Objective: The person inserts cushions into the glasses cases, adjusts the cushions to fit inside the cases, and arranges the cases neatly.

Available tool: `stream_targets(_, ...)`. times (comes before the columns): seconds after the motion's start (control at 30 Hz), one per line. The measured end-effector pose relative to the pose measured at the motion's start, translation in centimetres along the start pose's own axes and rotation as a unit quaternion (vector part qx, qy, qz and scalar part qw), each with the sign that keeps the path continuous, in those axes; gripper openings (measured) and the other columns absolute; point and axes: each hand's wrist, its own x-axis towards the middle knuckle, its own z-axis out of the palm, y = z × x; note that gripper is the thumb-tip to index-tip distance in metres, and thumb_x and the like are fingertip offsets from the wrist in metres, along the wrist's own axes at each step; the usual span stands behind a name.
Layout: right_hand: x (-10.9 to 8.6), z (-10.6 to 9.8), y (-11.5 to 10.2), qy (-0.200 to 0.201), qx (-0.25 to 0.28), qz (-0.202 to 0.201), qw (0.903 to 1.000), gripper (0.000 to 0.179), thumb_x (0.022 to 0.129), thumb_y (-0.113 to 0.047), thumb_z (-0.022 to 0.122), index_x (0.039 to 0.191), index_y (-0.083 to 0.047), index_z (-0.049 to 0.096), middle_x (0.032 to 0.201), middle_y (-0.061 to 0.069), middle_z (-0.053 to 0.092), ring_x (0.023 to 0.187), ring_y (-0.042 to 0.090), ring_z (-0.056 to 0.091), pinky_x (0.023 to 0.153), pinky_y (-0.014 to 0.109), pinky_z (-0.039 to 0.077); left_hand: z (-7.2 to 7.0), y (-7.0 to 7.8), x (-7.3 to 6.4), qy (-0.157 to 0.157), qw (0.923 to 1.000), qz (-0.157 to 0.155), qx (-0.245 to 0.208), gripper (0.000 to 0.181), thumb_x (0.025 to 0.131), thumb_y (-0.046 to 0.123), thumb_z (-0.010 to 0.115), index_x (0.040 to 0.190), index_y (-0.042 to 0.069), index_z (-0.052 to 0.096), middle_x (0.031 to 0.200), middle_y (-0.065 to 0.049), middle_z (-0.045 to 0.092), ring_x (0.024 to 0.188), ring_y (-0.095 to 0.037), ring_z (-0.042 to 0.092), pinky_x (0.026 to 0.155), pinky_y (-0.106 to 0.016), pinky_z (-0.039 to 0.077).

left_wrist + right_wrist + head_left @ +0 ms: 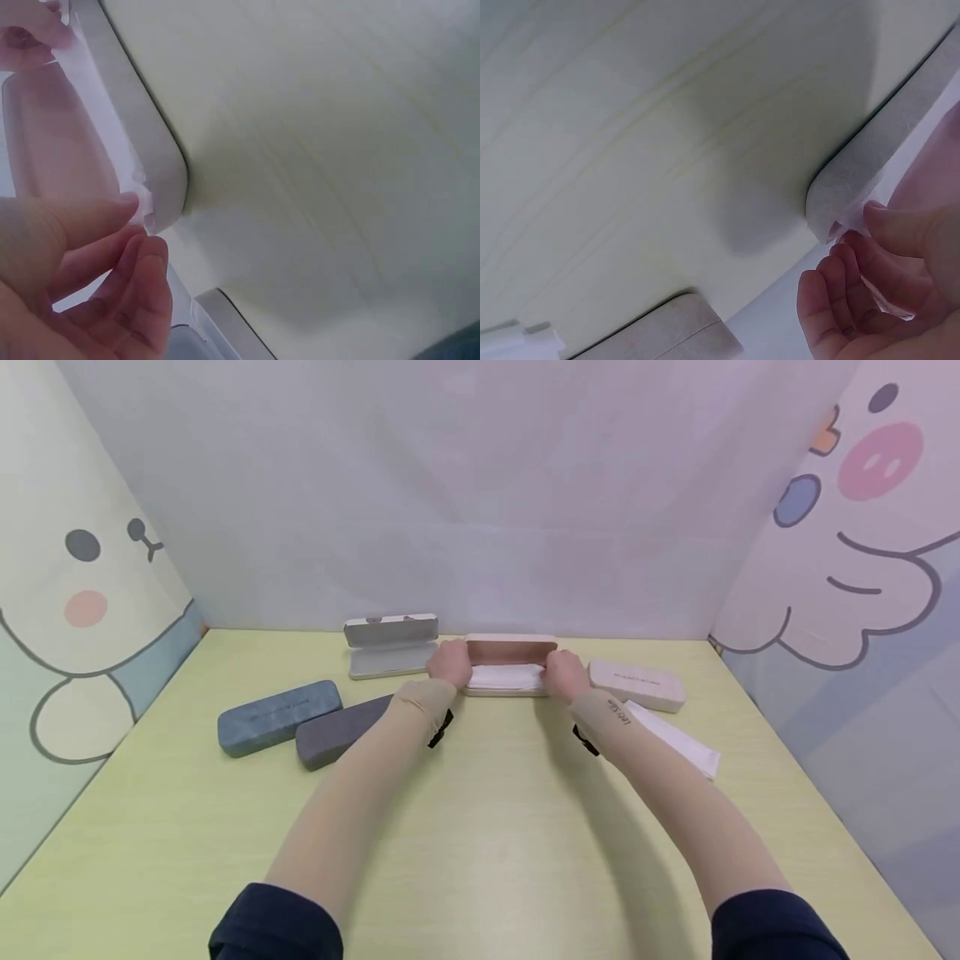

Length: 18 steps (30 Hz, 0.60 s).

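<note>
A pink-lined eyeglass case [512,638] stands open at the back middle of the table, its lid raised. Inside its base lies a thin white cloth [506,677]. My left hand [450,663] is at the case's left end; in the left wrist view its thumb [97,219] and fingertips pinch the cloth's edge at the case corner. At the other end, my right hand [566,675] pinches the cloth's opposite corner between thumb [900,229] and fingers, beside the case's outer wall [877,150]. Curled fingers partly hide both cloth ends.
An open grey case [391,630] stands to the left. Closed blue [277,718] and dark grey [339,732] cases lie at front left, the latter partly behind my left arm. On the right are a pale closed case [636,685] and another white cloth [678,742]. Printed walls surround the table.
</note>
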Motion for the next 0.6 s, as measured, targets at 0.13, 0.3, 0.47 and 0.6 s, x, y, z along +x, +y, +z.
stream_targets(0.13, -0.2, -0.7, 0.1, -0.007, -0.002, 0.004, 1.0, 0.022, 0.094, -0.007, 0.054, 0.101, 0.009, 0.067, 0.104, 0.025, 0.067, 0.095, 0.036, 0.063, 0.089, 0.045, 0.052, -0.9, -0.4, -0.1, -0.004, 1.0, -0.006, -0.007, 0.023, 0.094, 0.009, 0.05, 0.112, 0.003, 0.064, 0.116, -0.015, 0.067, 0.105, -0.029, 0.065, 0.082, -0.044, 0.056)
stream_targets(0.3, -0.4, -1.5, 0.2, -0.009, 0.025, 0.016, 0.9995, 0.021, 0.093, -0.01, 0.056, 0.079, 0.004, 0.062, 0.082, 0.017, 0.064, 0.072, 0.024, 0.054, 0.07, 0.036, 0.049, -2.0, -0.8, -0.5, -0.01, 0.9988, -0.018, -0.044, 0.021, 0.091, 0.02, 0.062, 0.1, 0.001, 0.062, 0.113, -0.016, 0.066, 0.097, -0.027, 0.065, 0.08, -0.041, 0.056)
stream_targets(0.47, -0.8, -2.1, 0.3, -0.014, 0.079, 0.016, 0.9967, 0.043, 0.095, -0.018, 0.055, 0.057, -0.011, 0.038, 0.051, -0.003, 0.033, 0.049, 0.011, 0.033, 0.051, 0.025, 0.03, -2.9, -1.2, -0.8, -0.038, 0.9958, -0.004, -0.084, 0.038, 0.096, 0.038, 0.055, 0.084, 0.002, 0.055, 0.094, -0.014, 0.062, 0.079, -0.024, 0.056, 0.069, -0.031, 0.047)
stream_targets(0.6, -0.7, -2.1, 0.5, -0.018, 0.125, 0.025, 0.9917, 0.051, 0.099, -0.033, 0.049, 0.053, -0.013, 0.036, 0.048, -0.006, 0.028, 0.044, 0.007, 0.026, 0.048, 0.024, 0.028, -3.2, -1.2, -0.8, -0.088, 0.9817, -0.031, -0.166, 0.065, 0.097, 0.05, 0.046, 0.125, -0.008, 0.05, 0.117, -0.021, 0.059, 0.089, -0.03, 0.061, 0.076, -0.034, 0.054)
